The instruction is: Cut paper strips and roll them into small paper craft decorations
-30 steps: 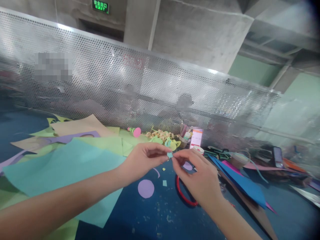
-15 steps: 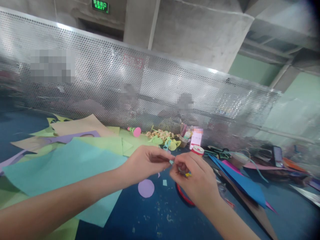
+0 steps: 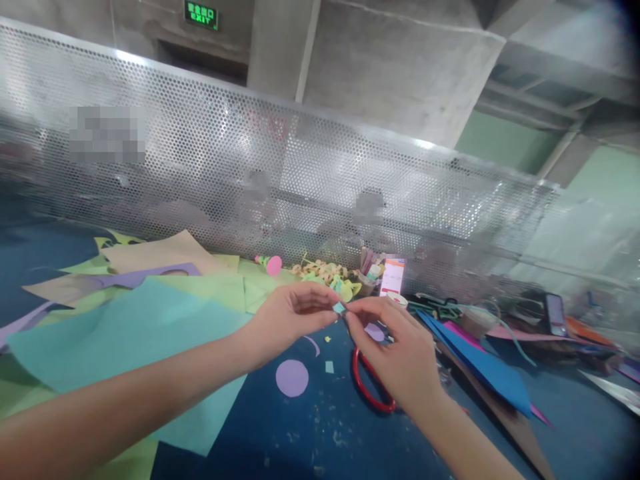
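Both hands meet near the middle of the view, above the blue table. Between their fingertips is a small light-blue paper piece (image 3: 339, 308). My left hand (image 3: 295, 310) pinches it from the left, and my right hand (image 3: 393, 333) pinches it from the right. Below them lie a purple paper circle (image 3: 292, 378) and a small pale-blue square (image 3: 329, 367). A red scissor handle (image 3: 370, 393) shows beside and partly under my right hand.
Large teal paper (image 3: 135, 333) overlaps green and beige sheets at left. Behind my hands are curled paper strips (image 3: 325, 271), a pink disc (image 3: 273, 265) and a lit phone (image 3: 393, 276). Blue folded paper (image 3: 480, 363) lies at right, before a perforated metal screen (image 3: 210, 153).
My right hand's fingers have shifted and opened out slightly, and the small light-blue piece shows more fully. More of the red handle and a second purple piece are now visible.
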A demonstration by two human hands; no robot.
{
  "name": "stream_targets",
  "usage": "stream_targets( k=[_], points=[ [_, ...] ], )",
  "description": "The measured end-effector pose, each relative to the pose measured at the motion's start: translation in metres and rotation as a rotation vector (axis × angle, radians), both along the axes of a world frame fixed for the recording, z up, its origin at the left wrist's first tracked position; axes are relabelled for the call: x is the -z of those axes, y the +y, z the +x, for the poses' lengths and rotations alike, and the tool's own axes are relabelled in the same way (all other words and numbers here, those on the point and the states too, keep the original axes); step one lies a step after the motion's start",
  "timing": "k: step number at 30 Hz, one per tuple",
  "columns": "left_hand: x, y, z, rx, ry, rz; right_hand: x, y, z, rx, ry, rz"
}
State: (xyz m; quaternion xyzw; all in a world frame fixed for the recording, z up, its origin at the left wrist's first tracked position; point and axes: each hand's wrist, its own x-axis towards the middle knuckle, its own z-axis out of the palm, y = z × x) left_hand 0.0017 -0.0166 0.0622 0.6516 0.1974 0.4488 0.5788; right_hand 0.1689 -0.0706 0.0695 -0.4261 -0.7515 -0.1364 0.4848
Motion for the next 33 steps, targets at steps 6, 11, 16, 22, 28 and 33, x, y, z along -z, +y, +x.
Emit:
stream_targets(
  k=[6,11,16,22,28,33],
  points=[
    [0.002,0.000,0.001,0.014,0.006,0.006,-0.003,-0.002,0.000,0.016,-0.034,0.013],
    [0.002,-0.001,0.000,0.005,0.012,0.033,-0.003,-0.003,-0.003,0.021,-0.050,0.042],
    [0.002,-0.002,-0.001,-0.050,0.068,0.106,0.000,-0.003,-0.005,0.031,-0.035,0.046],
    [0.004,-0.001,0.000,0.005,0.065,0.127,0.008,-0.003,-0.009,0.057,-0.017,0.040],
    [0.004,-0.002,0.002,0.122,0.050,-0.068,0.010,-0.003,-0.011,0.060,0.033,0.004],
    [0.004,0.000,0.002,0.104,-0.046,-0.140,0.008,-0.002,-0.010,0.037,0.045,-0.027]
  ],
)
